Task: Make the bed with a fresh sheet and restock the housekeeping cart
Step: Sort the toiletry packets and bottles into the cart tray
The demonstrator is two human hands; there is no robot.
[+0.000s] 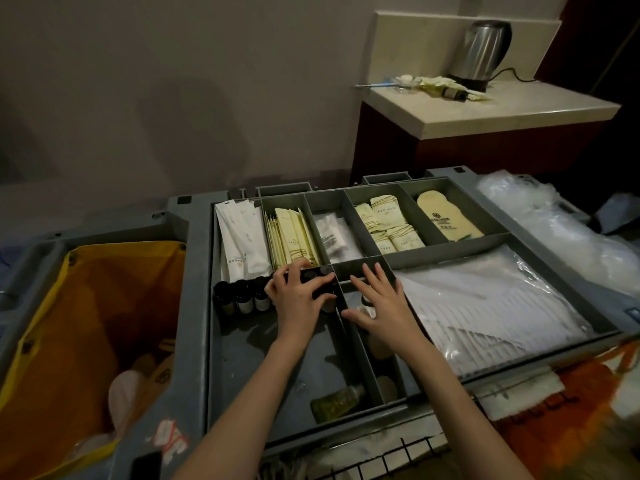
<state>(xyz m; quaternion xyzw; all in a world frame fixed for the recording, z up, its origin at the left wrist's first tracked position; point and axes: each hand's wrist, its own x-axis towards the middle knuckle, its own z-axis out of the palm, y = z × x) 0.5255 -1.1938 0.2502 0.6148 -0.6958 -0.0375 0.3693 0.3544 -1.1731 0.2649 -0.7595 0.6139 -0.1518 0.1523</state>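
I am over the cart's grey organizer tray [242, 341], and I place everything from its centre divider [360, 344]. Just left of the divider, my left hand [298, 299] has its fingers curled round a cluster of small dark-capped bottles [320, 282], pressing them toward the row of three bottles [242, 297] already standing further left. Just right of the divider, my right hand [377, 303] lies flat with fingers spread and relaxed, holding nothing, over the narrow compartment where a few more items sit half hidden beneath it.

The risk I judge here is tipping: the gripped bottles are bunched together, and if I let go unevenly one could topple into the standing row and knock it over. A stray bottle could also slide toward the yellowish bottle [337, 401] lying at the near end of that left compartment. The yellow linen bag [52, 341] hangs far left of the divider.
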